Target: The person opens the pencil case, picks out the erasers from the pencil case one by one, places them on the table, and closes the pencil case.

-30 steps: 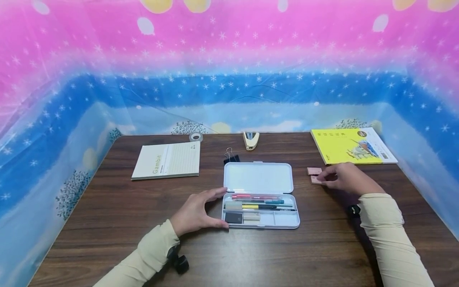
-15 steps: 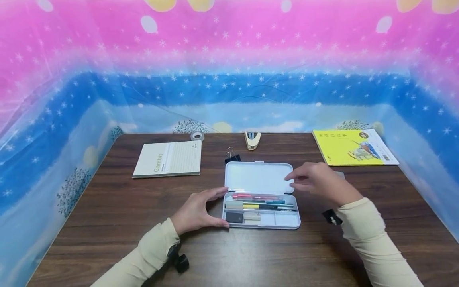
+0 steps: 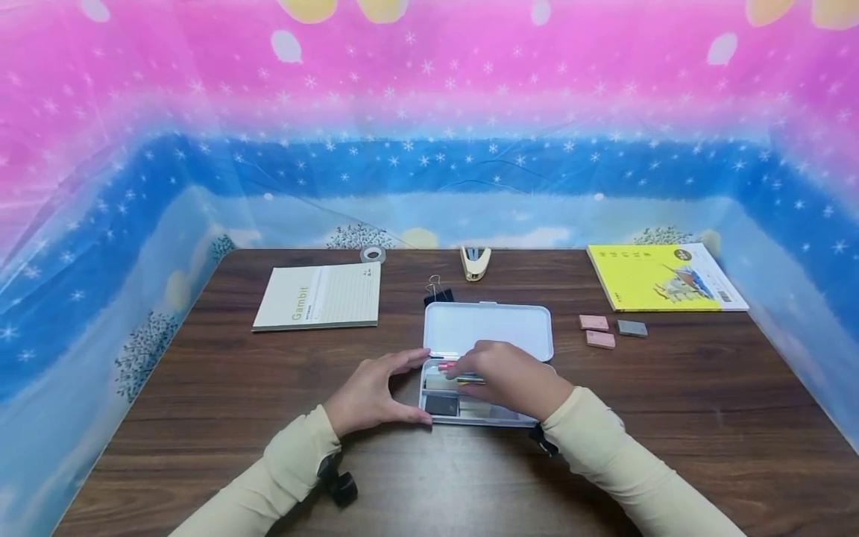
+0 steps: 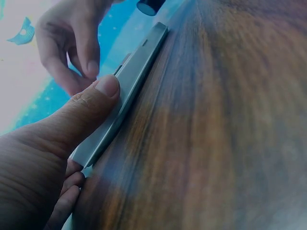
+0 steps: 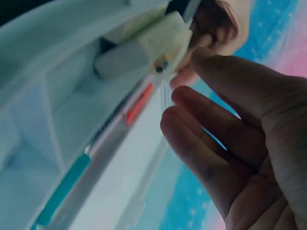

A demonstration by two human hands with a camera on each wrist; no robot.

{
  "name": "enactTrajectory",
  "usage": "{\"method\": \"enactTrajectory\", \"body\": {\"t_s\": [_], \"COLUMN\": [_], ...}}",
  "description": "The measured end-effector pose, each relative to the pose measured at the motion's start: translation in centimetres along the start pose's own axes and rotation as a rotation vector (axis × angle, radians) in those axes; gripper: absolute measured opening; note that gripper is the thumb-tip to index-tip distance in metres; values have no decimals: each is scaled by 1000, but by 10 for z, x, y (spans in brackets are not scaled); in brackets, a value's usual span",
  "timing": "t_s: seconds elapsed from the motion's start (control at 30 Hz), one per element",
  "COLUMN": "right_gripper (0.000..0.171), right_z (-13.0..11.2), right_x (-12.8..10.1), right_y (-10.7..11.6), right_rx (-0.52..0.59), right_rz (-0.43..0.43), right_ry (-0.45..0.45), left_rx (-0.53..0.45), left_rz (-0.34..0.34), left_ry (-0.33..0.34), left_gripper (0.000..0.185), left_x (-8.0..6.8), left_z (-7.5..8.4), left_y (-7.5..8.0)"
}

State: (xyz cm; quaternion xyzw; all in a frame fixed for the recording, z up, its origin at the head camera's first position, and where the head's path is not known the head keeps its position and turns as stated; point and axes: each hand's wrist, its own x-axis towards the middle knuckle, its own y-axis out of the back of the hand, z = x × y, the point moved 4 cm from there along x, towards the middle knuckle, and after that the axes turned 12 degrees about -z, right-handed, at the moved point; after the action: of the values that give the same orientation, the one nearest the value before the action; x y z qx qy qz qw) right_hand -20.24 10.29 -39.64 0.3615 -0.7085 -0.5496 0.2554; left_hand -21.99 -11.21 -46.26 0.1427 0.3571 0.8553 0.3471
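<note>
In the head view a white pencil case (image 3: 488,328) lies with its lid back. My left hand (image 3: 369,391) holds its left end, thumb at the front side and fingers at the back; the left wrist view shows the thumb pressed on the case's side. My right hand (image 3: 510,380) is over the pen compartment, covering much of it. In the right wrist view its fingertips (image 5: 172,117) stand apart from the thumb, beside a whitish block (image 5: 144,48). A teal-ended pen (image 5: 64,189) lies in the case. A dark block (image 3: 441,405) sits in the front compartment.
Right of the case lie two pink blocks (image 3: 593,323) and a grey block (image 3: 632,329), before a yellow book (image 3: 651,280). A notebook (image 3: 318,297) is at left. Behind the case are a binder clip (image 3: 438,297), a stapler (image 3: 475,263) and a tape roll (image 3: 372,254).
My right hand has left the pink blocks and moved left, past the lid, to over the pens. The pink and grey blocks now show fully. My left hand stays on the case.
</note>
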Motion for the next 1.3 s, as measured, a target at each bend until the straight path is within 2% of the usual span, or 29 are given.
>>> {"method": "enactTrajectory", "body": {"t_s": [0.13, 0.33, 0.57, 0.7, 0.8, 0.87, 1.1, 1.2, 1.3], "right_gripper": [22, 20, 16, 16, 19, 22, 21, 19, 18], "right_z": [-3, -3, -1, 7, 23, 39, 110, 140, 165], "right_x": [11, 16, 18, 9, -7, -24, -96, -129, -158], "right_y": [-4, -6, -7, 0, 11, 20, 51, 58, 60], "right_rx": [-25, -19, -2, 22, 53, 82, 176, 155, 118], "right_rz": [-22, -52, -59, -33, -22, -9, 63, 97, 119], "right_ry": [-17, -27, -11, -28, -101, -181, -446, -487, -489], "left_rx": [0, 1, -9, -5, -7, -13, -21, -20, -19], "left_rz": [4, -5, -6, -5, -6, -12, 3, -2, -12], "left_ry": [-4, -4, 6, 12, 17, 20, 35, 26, 24], "left_gripper": [95, 95, 95, 96, 98, 98, 100, 100, 100], "left_x": [1, 2, 1, -1, -2, -2, -5, -4, -2], "left_z": [0, 0, 1, 1, 2, 3, 5, 6, 6], "left_y": [0, 0, 0, 0, 1, 1, 4, 3, 2]}}
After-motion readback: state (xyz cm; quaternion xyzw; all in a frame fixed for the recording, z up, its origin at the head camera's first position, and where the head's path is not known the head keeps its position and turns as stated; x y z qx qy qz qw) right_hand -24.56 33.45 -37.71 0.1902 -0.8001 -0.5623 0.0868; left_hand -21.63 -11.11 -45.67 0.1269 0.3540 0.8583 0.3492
